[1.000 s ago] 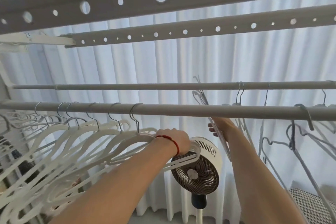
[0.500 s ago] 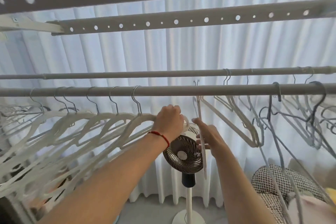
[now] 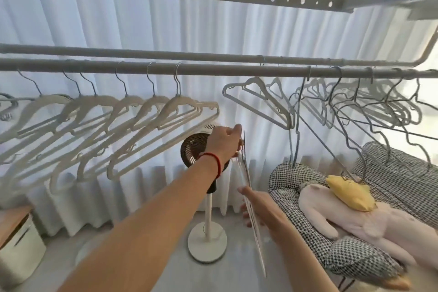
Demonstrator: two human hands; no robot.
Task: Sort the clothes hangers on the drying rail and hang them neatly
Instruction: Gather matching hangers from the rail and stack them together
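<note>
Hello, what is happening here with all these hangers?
A person is sorting hangers on a drying rail. Both the left hand and the right hand hold one thin hanger, off the rail, seen edge-on. White hangers hang in a row on the left; grey hangers crowd the right.

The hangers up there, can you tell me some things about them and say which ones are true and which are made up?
1. Both hands hold one hanger seen edge-on. True: the left hand grips its top, the right hand holds it lower down.
2. That hanger is hooked on the rail. False: it is off the rail.
3. The cream hangers hang left of the hands. True.
4. The grey hangers lie on the floor. False: they hang on the rail at the right.
5. A fan stands behind the left hand. True.
</note>
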